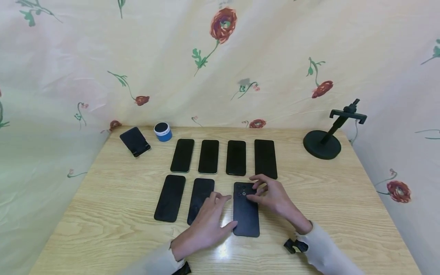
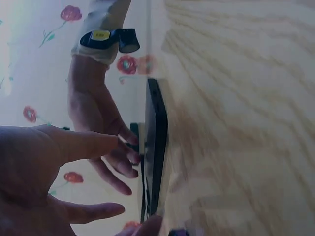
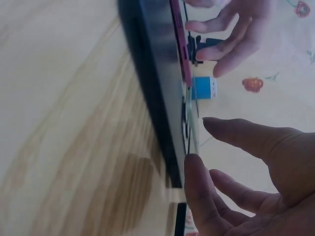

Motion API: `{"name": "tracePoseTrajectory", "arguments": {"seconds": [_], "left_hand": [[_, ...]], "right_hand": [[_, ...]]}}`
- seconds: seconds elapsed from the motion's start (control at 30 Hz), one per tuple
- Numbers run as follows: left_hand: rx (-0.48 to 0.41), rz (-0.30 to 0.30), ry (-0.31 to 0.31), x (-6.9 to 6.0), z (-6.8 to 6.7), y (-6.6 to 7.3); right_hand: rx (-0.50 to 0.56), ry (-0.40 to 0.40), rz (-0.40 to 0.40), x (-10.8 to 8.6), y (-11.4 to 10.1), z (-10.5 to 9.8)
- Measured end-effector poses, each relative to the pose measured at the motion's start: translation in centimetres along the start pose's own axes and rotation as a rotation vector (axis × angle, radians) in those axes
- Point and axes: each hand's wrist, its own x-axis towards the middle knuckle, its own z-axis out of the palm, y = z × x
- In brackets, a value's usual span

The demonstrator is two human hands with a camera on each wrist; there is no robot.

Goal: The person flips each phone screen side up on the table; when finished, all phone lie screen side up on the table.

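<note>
A dark smartphone (image 1: 246,214) lies back side up on the wooden table, its camera lenses at the far end. My left hand (image 1: 206,225) is spread beside its left edge, thumb tip at that edge and fingers over the table. Whether the thumb touches cannot be told. My right hand (image 1: 273,194) hovers at the upper right corner, thumb and fingers apart, with nothing held between them. In the right wrist view, the right hand (image 3: 246,182) shows a gap between thumb and fingers. Left of this phone, a second dark phone (image 1: 200,196) is partly hidden by my left hand.
Another phone (image 1: 170,198) lies at the left of the near row. Behind stands a row of several phones, the rightmost black phone (image 1: 265,156) near my right fingers. A black folding stand (image 1: 135,141), a blue-and-white round speaker (image 1: 163,132) and a black phone holder (image 1: 323,144) stand farther back.
</note>
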Motion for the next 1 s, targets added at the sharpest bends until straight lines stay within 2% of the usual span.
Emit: {"name": "tracePoseTrajectory", "arguments": {"seconds": [0.27, 0.43, 0.53, 0.8, 1.0], "left_hand": [[0.073, -0.01, -0.087, 0.4, 1.2, 1.6], [0.116, -0.033, -0.141, 0.6, 2.0, 2.9], [0.178, -0.038, -0.164, 0.8, 2.5, 3.7], [0.402, 0.011, -0.149, 1.4, 3.9, 5.1], [0.451, 0.007, -0.129, 1.7, 4.5, 5.6]], "right_hand": [[-0.016, 0.016, 0.097, 0.2, 0.6, -0.4], [0.004, 0.011, 0.126, 0.2, 1.0, -0.4], [0.012, 0.003, 0.133, 0.2, 1.1, -0.3], [-0.022, 0.008, 0.138, 0.2, 0.8, -0.1], [-0.079, 0.017, 0.132, 0.4, 0.8, 0.0]]}}
